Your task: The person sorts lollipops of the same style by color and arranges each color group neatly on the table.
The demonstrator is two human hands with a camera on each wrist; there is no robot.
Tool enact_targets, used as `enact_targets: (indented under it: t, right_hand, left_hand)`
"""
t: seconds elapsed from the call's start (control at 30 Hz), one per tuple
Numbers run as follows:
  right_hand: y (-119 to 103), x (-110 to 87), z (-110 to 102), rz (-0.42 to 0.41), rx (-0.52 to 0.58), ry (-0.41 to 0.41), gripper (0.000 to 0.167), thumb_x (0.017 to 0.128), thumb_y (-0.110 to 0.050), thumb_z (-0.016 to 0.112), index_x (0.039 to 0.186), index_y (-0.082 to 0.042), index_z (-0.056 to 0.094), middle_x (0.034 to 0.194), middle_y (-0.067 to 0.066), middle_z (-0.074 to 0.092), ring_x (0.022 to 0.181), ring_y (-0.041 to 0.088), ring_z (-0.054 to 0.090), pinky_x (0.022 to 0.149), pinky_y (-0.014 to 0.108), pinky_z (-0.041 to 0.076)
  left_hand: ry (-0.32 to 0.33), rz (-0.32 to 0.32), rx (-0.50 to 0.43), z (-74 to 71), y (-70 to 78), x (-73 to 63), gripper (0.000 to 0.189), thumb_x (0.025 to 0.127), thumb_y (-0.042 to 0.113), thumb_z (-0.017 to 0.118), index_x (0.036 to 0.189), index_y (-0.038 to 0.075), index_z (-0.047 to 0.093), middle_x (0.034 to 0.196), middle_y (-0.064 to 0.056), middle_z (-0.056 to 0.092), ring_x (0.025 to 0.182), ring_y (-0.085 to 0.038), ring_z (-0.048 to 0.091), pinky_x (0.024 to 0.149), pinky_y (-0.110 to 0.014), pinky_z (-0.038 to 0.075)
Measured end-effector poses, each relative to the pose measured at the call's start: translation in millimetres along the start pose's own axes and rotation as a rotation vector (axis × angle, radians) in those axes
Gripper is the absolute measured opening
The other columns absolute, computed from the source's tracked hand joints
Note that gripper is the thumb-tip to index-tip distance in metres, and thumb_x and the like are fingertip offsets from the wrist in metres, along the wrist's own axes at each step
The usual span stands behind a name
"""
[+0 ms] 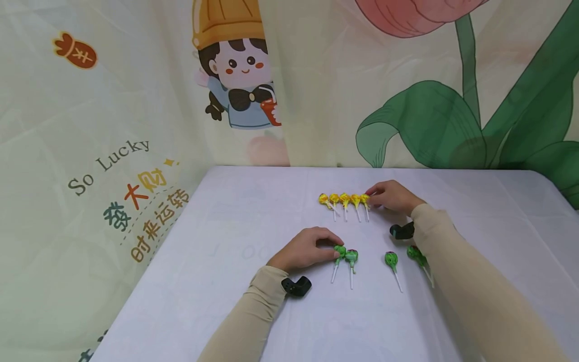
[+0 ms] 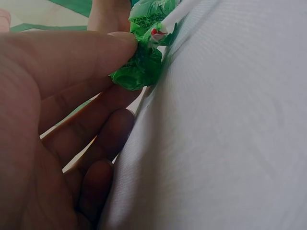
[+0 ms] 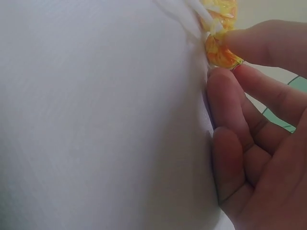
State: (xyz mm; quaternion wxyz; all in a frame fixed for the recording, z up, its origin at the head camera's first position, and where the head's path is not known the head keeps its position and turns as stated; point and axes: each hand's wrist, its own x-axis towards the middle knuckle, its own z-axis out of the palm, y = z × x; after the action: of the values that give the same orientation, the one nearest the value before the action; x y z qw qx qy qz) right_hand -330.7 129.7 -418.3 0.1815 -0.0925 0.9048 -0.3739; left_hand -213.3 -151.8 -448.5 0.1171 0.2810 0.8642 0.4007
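Got five yellow pops [image 1: 345, 198] and four green pops [image 1: 391, 259] here, all on thin white sticks. Wrapped in shiny, crinkly stuff, with orange patches on the yellow and little hints of red on the green. Lined up close together toward the back of the bench [image 1: 235, 317] in the case of the yellow ones, with sticks aimed roughly at the near side. Split up nearer the front in the case of the green ones: two side by side, then two more off to the right, with the last partly behind the right sleeve [image 1: 479, 281].

Pinching the leftmost green one by its head with the fingers of the left hand [image 1: 312, 249]. Pinching the rightmost yellow one with the fingers of the right hand [image 1: 392, 197].

Covered in plain white, that bench, with a rounded far right corner. Backed by a pale printed backdrop [image 1: 316, 100] with a big pink tulip [image 1: 420, 15], green leaves [image 1: 434, 120], a cartoon kid [image 1: 244, 70] in an orange hat, and "So Lucky" lettering [image 1: 108, 166] over on the left
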Motion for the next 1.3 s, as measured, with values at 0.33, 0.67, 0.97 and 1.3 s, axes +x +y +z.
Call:
enact_targets:
  t: [0.33,0.67,0.97,1.3]
  right_hand:
    - [5,-2.8,-2,-0.009,0.016,0.014,0.042,0.096,-0.029,0.064,0.132,-0.008,0.062,0.116,0.013,0.063,0.104,0.03,0.053,0.096,0.042,0.045]
    - [7,-7.0,-3,0.019,0.039,0.031,0.042,0.098,-0.032,0.062,0.133,-0.008,0.061,0.118,0.013,0.064,0.105,0.029,0.055,0.095,0.04,0.047]
    - [9,-17.0,-6,0.005,0.027,0.05,0.041,0.099,-0.03,0.062,0.132,-0.006,0.06,0.119,0.014,0.064,0.102,0.028,0.059,0.09,0.037,0.052]
    - [18,-32.7,-13,-0.035,0.028,0.066,0.041,0.099,-0.028,0.061,0.132,-0.005,0.061,0.118,0.013,0.065,0.095,0.026,0.061,0.083,0.034,0.055]
  left_hand:
    - [-0.022,0.022,-0.002,-1.6,-0.2,1.4,0.027,0.091,0.028,0.075,0.118,0.024,0.073,0.111,0.02,0.066,0.114,-0.004,0.055,0.105,-0.031,0.04]
    - [-0.009,0.011,-0.002,-1.8,-3.8,0.1,0.024,0.092,0.03,0.075,0.116,0.027,0.073,0.111,0.02,0.066,0.114,-0.004,0.055,0.105,-0.032,0.04]
    - [0.0,0.015,-0.026,-0.3,-3.6,-1.2,0.023,0.092,0.028,0.075,0.114,0.028,0.073,0.11,0.02,0.067,0.112,-0.004,0.056,0.104,-0.031,0.041]
    - [0.002,0.002,-0.033,-0.1,-1.6,-1.7,0.022,0.091,0.029,0.075,0.113,0.03,0.073,0.109,0.019,0.067,0.11,-0.005,0.057,0.101,-0.031,0.043]
